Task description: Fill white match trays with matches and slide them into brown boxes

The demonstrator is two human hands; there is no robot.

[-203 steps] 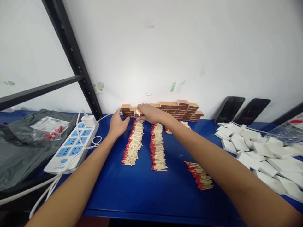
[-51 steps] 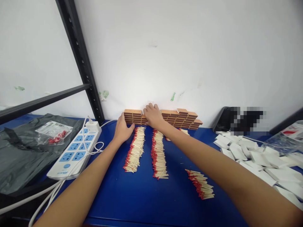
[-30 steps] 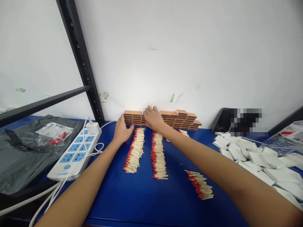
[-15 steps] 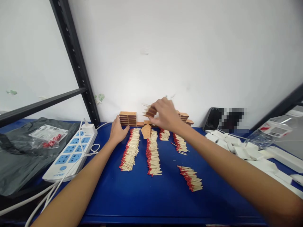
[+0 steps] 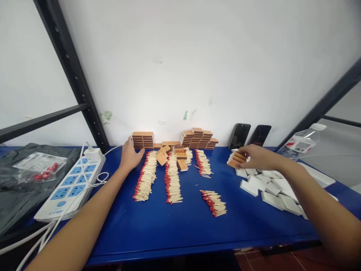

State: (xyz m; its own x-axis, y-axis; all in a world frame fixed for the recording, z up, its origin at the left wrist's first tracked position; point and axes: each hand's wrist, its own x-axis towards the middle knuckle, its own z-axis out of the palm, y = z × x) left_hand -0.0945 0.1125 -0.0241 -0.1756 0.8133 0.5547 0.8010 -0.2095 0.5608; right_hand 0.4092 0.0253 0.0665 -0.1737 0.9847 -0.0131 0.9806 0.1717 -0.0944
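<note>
My right hand (image 5: 258,157) grips a small stack of brown matchbox sleeves (image 5: 236,159) above the heap of white inner trays (image 5: 265,186) at the right. My left hand (image 5: 129,155) rests open on the blue table (image 5: 169,229), fingers against the left stack of brown sleeves (image 5: 142,139). A taller stack of sleeves (image 5: 199,138) stands by the wall. Several sleeves (image 5: 172,153) lie tumbled over the rows of red-tipped matches (image 5: 172,177). A small bunch of matches (image 5: 214,197) lies nearer me.
A white and blue power strip (image 5: 70,182) with cables lies at the left beside a dark plastic bag (image 5: 17,188). Two dark phones (image 5: 249,135) lean on the wall. A plastic bottle (image 5: 301,145) lies at the right. Black shelf posts (image 5: 73,71) rise on both sides.
My right hand lifted a handful of sleeves from the middle of the wall stack and carried them right over the white trays. Several sleeves fell onto the matches. My left hand stayed put.
</note>
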